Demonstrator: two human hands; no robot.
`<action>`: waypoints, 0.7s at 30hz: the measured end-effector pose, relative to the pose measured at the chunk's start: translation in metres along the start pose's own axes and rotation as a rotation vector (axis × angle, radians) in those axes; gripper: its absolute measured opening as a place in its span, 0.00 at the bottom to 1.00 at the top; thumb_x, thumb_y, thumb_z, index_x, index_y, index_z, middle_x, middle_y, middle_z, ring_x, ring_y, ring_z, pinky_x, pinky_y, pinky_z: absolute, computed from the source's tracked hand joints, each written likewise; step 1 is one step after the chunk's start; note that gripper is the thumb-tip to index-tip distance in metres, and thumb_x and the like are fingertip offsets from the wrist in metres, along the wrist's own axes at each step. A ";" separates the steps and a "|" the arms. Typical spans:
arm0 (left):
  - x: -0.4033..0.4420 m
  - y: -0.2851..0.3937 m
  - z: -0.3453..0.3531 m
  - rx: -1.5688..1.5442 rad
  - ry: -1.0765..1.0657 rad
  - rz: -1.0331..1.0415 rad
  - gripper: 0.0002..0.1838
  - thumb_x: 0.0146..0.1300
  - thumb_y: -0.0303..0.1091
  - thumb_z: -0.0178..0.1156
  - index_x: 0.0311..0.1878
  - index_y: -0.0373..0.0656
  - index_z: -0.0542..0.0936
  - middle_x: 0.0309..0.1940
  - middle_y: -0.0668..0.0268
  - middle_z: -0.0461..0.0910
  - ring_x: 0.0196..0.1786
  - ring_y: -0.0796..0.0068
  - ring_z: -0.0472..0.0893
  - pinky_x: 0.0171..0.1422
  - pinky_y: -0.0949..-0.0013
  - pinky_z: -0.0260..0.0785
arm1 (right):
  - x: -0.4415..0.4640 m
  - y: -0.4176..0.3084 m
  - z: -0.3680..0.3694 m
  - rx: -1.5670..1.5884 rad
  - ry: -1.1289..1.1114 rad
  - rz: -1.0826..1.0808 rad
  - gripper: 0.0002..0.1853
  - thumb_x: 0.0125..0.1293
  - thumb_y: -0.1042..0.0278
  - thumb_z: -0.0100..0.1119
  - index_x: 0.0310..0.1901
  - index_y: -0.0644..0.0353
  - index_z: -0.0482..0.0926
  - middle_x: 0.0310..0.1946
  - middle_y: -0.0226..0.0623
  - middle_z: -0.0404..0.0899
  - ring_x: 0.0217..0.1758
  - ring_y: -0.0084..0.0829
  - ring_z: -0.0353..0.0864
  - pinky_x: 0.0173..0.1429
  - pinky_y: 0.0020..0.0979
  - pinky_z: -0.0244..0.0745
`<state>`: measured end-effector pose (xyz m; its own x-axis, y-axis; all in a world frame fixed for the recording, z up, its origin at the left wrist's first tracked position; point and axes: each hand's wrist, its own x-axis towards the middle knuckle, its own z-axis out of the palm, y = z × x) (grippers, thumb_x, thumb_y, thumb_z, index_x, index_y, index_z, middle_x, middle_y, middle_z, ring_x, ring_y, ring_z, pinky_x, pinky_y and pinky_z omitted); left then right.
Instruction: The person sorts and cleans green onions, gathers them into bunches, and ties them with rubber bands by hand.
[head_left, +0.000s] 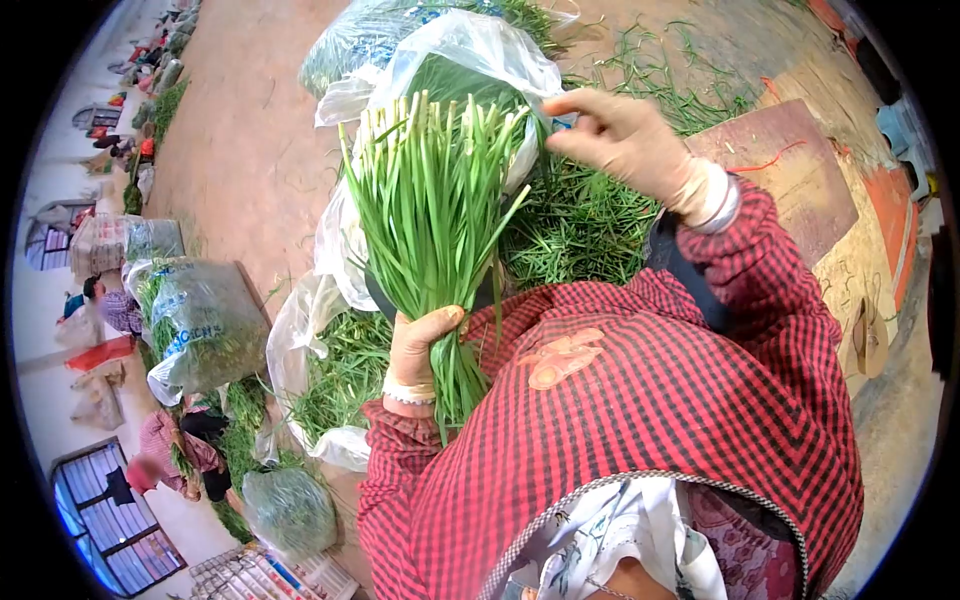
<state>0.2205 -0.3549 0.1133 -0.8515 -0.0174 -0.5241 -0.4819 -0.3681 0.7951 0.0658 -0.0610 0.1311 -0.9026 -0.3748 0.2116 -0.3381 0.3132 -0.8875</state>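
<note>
My left hand [424,348], in a thin pale glove, is closed around the lower leafy part of a bunch of garlic chives [430,200]. The bunch stands fanned out, its pale cut ends uppermost. To the right of those ends is my right hand [635,150], gloved too, with thumb and index finger stretched out slightly apart and the other fingers curled. I make out nothing held in it. Behind the bunch a clear plastic bag [490,50] holds more green chives. Loose green leaves [590,225] lie heaped below my right hand.
Another filled plastic bag [350,45] stands beyond. Loose greens [345,365] lie by an open bag at left. Wrapped bundles [210,325] and a person in a red hat [180,450] are farther left. A brown board [780,185] and a sandal [870,338] are at right.
</note>
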 end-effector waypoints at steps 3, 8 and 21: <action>-0.004 0.000 0.015 0.022 0.050 0.040 0.16 0.49 0.22 0.66 0.45 0.32 0.81 0.30 0.62 0.83 0.28 0.74 0.82 0.34 0.72 0.76 | 0.014 -0.033 0.038 -0.122 -0.089 -0.095 0.23 0.62 0.61 0.68 0.56 0.60 0.75 0.23 0.28 0.78 0.26 0.20 0.76 0.30 0.23 0.70; -0.004 -0.003 0.019 0.029 0.062 0.088 0.17 0.49 0.24 0.68 0.44 0.31 0.81 0.29 0.62 0.83 0.28 0.73 0.81 0.35 0.71 0.75 | 0.027 0.002 0.065 -0.256 -0.011 -0.237 0.10 0.64 0.65 0.62 0.44 0.58 0.77 0.23 0.34 0.79 0.25 0.25 0.79 0.31 0.27 0.74; -0.008 -0.003 0.001 0.137 -0.021 -0.001 0.21 0.50 0.24 0.68 0.50 0.39 0.79 0.37 0.68 0.83 0.35 0.79 0.80 0.41 0.75 0.73 | 0.036 0.032 -0.037 -0.439 0.211 -0.276 0.13 0.63 0.61 0.62 0.45 0.58 0.82 0.56 0.41 0.75 0.62 0.40 0.73 0.65 0.35 0.66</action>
<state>0.2289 -0.3529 0.1151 -0.8543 0.0027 -0.5198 -0.5055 -0.2380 0.8294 0.0124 -0.0325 0.1251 -0.7832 -0.3259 0.5296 -0.6081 0.5792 -0.5429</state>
